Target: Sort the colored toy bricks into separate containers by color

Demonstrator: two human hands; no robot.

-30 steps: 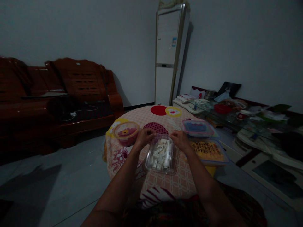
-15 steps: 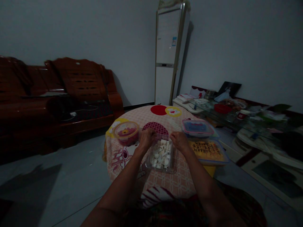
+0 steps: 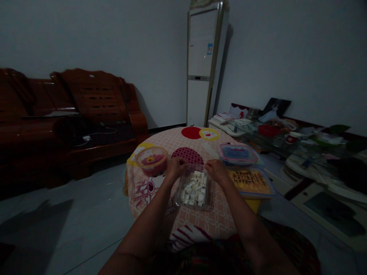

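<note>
In front of me on the round table stands a clear plastic container (image 3: 210,198) with many small white pieces (image 3: 194,189) inside; their kind is too dim to tell. My left hand (image 3: 175,168) pinches the container's far left corner. At the far right corner, my right hand (image 3: 215,169) has its fingers closed on the clear plastic edge. Whether they grip the lid or the tray rim is hard to see. A round lidded box (image 3: 151,160) sits left of my left hand. To the right are a rectangular box with a blue lid (image 3: 237,153) and a yellow-patterned box (image 3: 249,181).
A patterned cloth (image 3: 206,221) covers the table. Beyond it stand a wooden sofa (image 3: 94,95) at the left and a tall white air conditioner (image 3: 200,61) by the wall. A cluttered glass-topped cabinet (image 3: 266,141) lies to the right.
Both hands stay at the container's far corners, with the left fingers shifted slightly. The white pieces sit a little differently, and the whole view has moved slightly.
</note>
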